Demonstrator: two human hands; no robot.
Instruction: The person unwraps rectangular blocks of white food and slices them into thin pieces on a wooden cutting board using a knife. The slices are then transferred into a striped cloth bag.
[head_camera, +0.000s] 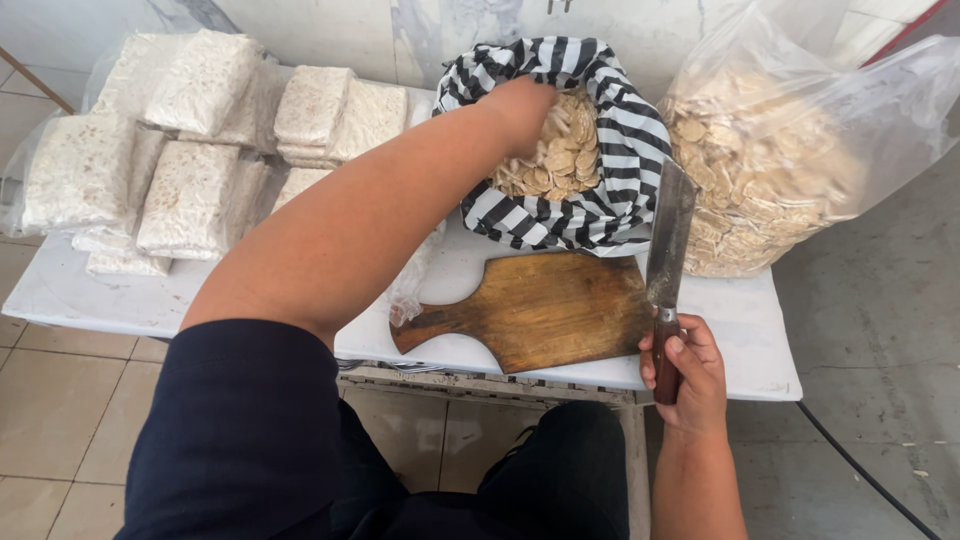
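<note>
Striped bag (610, 130) open, holding pale slices (560, 160); knife (668, 250) upright over board.

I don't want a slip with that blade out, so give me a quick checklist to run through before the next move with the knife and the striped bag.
1. Right hand wrapped firmly round the knife handle: ok.
2. Blade pointing away from the body: ok.
3. Left hand away from the blade, inside the striped bag of sliced pieces: ok.
4. Wooden cutting board free of pieces: ok.
5. Board fully on the white table: ok, close to the front edge.
6. What the left hand holds in the bag: cannot tell.
</note>
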